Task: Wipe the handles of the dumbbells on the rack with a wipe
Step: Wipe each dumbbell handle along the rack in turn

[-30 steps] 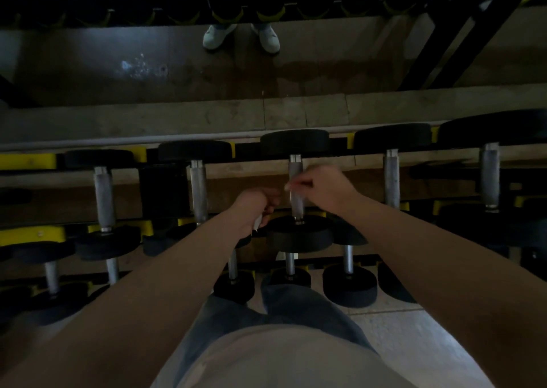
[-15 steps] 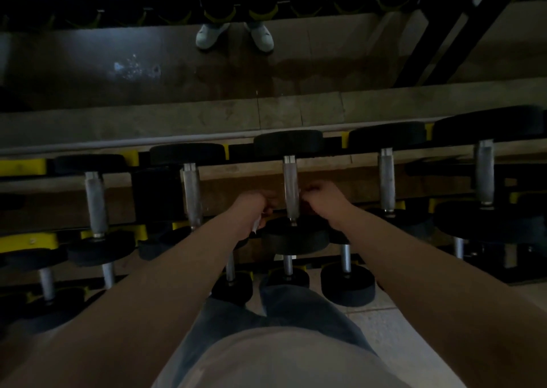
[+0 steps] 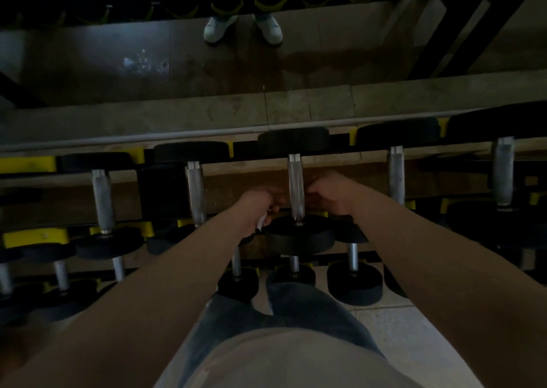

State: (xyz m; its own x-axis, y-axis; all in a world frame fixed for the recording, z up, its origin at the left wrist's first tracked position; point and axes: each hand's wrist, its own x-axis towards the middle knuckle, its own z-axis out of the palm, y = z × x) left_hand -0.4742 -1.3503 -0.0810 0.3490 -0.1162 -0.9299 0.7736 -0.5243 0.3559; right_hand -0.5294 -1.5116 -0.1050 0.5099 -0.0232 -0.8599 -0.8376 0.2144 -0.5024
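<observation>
While you lean over the rack [image 3: 28,164], your two hands flank one handle [image 3: 296,186], that of the middle dumbbell [image 3: 299,236] in the upper row. Your left hand [image 3: 259,205] sits just left of that handle with its fingers curled, and a small white scrap of the wipe [image 3: 261,221] pokes out under it, so it grips the wipe. Your right hand [image 3: 336,191] sits just right of the handle, fingers curled in toward it; too dark to tell whether it holds anything or touches the metal. The hands are apart, with only the handle between them. One wipe shows, mostly hidden in the fist. The upper row counts five dumbbells, each with a grey metal handle and black round heads, resting on yellow brackets. The lower row [image 3: 352,262] shows six handles countable, with more likely hidden by your forearms or lost in shadow. Two white shoes [image 3: 219,28] appear at the top edge. Your jeans [image 3: 310,307] and pale tiled floor [image 3: 414,328] fill the bottom.
</observation>
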